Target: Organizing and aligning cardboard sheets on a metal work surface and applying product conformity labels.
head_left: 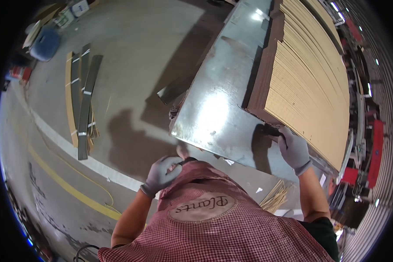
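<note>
Grey work gloves cover both of my hands. My right hand (294, 149) is closed around a short dark, handle-like piece (270, 130), whose exact kind I cannot make out. It is at the near corner of a tall stack of tan boards (310, 83) with dark brown edges. The stack rests on a shiny metal-topped table (240, 83). In front of the red checked apron (249, 218), my left hand (162, 174) has its fingers curled inward. A small dark patch shows by its fingertips, and whether they grip it is unclear.
Bundled long strips (85, 100), dark and tan with white ties, lie on the floor to the left. A blue bin (46, 43) stands at the far left. Thin wooden strips (275, 196) lie below the table's near edge. Red machinery parts (375, 153) line the right side.
</note>
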{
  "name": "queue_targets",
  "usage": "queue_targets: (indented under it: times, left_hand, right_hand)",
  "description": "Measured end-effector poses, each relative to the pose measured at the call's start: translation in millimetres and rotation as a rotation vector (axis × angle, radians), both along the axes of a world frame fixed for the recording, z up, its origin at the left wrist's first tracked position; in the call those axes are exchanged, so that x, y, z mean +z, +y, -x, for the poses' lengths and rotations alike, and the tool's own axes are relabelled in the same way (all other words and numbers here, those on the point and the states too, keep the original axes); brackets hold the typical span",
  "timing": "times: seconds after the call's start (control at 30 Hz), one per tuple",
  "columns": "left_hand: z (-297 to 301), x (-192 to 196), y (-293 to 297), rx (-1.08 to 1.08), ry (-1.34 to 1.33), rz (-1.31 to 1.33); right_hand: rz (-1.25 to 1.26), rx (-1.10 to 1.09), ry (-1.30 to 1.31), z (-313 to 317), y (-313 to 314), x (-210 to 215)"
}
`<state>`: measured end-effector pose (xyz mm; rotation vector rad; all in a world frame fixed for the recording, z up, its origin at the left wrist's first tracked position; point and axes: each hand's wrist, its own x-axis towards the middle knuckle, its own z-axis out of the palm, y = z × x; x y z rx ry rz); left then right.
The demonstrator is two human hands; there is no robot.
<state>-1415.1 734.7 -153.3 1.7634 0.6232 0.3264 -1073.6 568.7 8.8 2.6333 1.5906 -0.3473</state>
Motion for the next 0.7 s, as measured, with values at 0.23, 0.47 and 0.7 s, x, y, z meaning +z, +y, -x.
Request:
queue_targets:
  times: [0.23, 0.47, 0.7]
  left_hand:
    - [53, -91, 138, 0.023, 0.367, 0.316]
    - [236, -240, 278, -0.410, 0.601, 0.059]
    - [177, -241, 414, -0.464, 0.746, 0.200]
  right_hand:
    - [-0.286, -0.262, 0.042, 55, 14, -75]
    - [-0.316, -1.043, 0.218, 45, 45, -97]
    - [-0.494, -1.114, -0.108, 58, 64, -128]
